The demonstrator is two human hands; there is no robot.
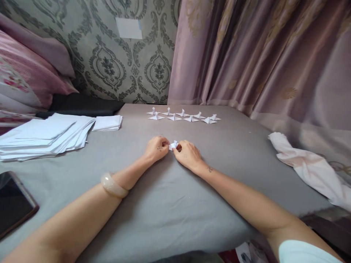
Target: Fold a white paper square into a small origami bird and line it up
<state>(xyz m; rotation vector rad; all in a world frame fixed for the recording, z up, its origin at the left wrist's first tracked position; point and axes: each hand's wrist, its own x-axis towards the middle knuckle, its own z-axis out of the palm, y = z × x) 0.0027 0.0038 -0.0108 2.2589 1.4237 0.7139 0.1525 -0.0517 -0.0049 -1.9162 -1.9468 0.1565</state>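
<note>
My left hand (157, 147) and my right hand (187, 154) meet at the middle of a grey sheet (164, 204), both pinching a small folded white paper piece (173, 145) between their fingertips. The paper is mostly hidden by the fingers. A pale bangle (113, 185) sits on my left forearm. Beyond the hands, several finished white folded paper figures (183, 115) stand in two rows on the sheet.
A spread pile of white paper sheets (46, 135) and a small stack of cut squares (107, 123) lie at the left. A dark phone (13, 202) rests at the near left edge. A pale cloth (307, 166) lies at the right. Pink curtains (260, 54) hang behind.
</note>
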